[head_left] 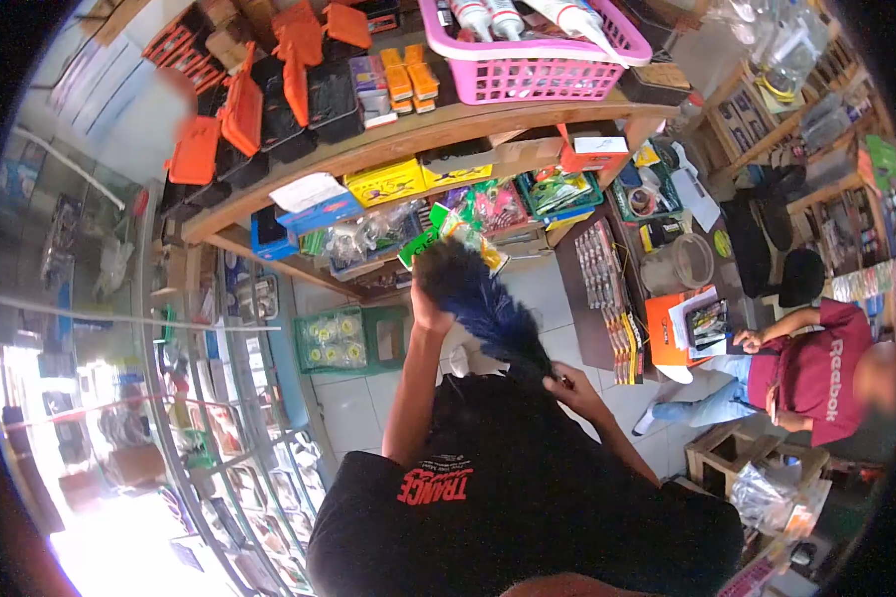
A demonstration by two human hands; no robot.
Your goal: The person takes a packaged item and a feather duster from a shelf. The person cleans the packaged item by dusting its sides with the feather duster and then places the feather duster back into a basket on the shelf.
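A dark blue, bushy feather duster (pixel 488 310) slants between the person's two bare hands, above the tiled floor and in front of a wooden shelf (pixel 528 117). The right hand (pixel 572 387) has its grip closed on the duster's narrow lower end. The left hand (pixel 431 310) is raised at the bushy upper end; its fingers are hidden by the blurred feathers, so whether its grip is closed cannot be told.

On the shelf, a pink plastic basket (pixel 538 82) with latticed sides holds white tubes (pixel 505 18) with pointed nozzles. To its left stand black boxes (pixel 335 111) with raised orange lids (pixel 240 107), their contents too dark to make out. Below, a teal plastic basket (pixel 540 212) holds colourful packets. On the floor, a green plastic crate (pixel 388 336) holds clear-wrapped round items (pixel 335 338) with yellow marks. At the right, a translucent round tub (pixel 694 261) sits on a dark tabletop (pixel 579 343), near a person in a maroon shirt (pixel 804 370).

Green-and-yellow packets behind the duster are partly covered, the glass cases at the left are washed out by glare, and the basket's top is cut off.
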